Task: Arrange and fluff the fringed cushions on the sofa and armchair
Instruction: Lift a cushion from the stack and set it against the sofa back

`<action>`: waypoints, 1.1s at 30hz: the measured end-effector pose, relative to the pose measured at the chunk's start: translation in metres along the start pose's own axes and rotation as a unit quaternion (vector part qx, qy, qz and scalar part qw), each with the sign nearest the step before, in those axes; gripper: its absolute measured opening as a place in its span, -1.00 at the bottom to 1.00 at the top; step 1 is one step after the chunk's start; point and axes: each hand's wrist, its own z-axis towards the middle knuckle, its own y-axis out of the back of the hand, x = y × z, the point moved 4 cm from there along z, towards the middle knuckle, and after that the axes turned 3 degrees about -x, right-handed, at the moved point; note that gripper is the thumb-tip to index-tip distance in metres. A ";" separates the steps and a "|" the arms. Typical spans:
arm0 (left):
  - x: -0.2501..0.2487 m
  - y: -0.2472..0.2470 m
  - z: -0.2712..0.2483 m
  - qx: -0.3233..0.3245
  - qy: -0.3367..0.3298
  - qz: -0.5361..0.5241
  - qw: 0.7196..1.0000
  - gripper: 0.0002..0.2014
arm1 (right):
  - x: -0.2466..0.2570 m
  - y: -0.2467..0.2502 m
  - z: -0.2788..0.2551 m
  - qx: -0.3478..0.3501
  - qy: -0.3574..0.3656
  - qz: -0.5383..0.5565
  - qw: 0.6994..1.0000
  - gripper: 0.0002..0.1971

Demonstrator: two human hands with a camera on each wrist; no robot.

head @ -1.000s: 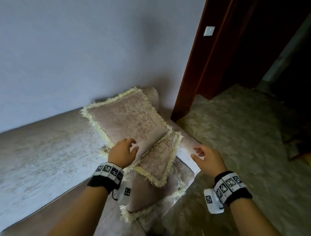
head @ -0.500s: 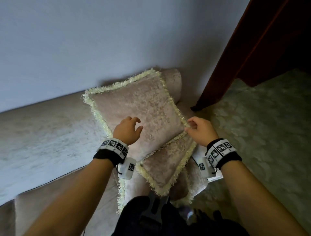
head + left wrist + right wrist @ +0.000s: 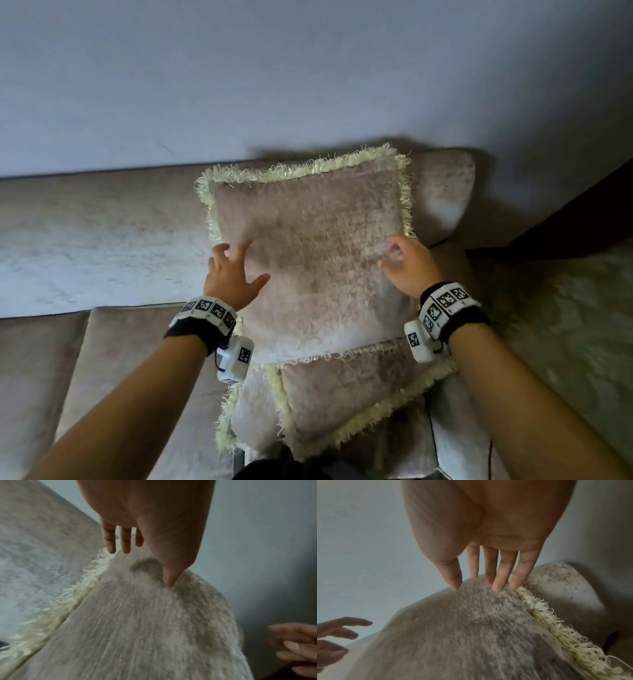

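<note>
A large beige cushion [image 3: 308,253] with a cream fringe leans upright against the sofa back [image 3: 102,236] at the sofa's right end. My left hand [image 3: 233,270] lies on its left side with fingers spread; in the left wrist view the thumb tip presses into the cushion [image 3: 137,622]. My right hand [image 3: 404,267] rests on its right side, straight fingertips touching the cushion [image 3: 462,628] beside the fringe. A smaller fringed cushion [image 3: 346,387] lies in front, partly under the large one, and a third fringed cushion [image 3: 250,404] lies beneath it.
The sofa's rounded armrest [image 3: 442,195] stands right behind the large cushion. A plain wall [image 3: 274,68] rises behind the sofa. Seat cushions [image 3: 130,359] stretch to the left. Patterned carpet [image 3: 565,315] and a dark wooden door frame [image 3: 582,212] lie to the right.
Both hands have moved up onto the large cushion's face, the right hand coming in from its fringe edge. The cushion now stands squarer against the sofa back, and my view has shifted closer.
</note>
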 end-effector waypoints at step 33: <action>0.032 -0.037 0.017 0.089 -0.001 -0.175 0.980 0.54 | -0.042 -0.056 0.056 0.027 -0.010 0.032 0.999 0.30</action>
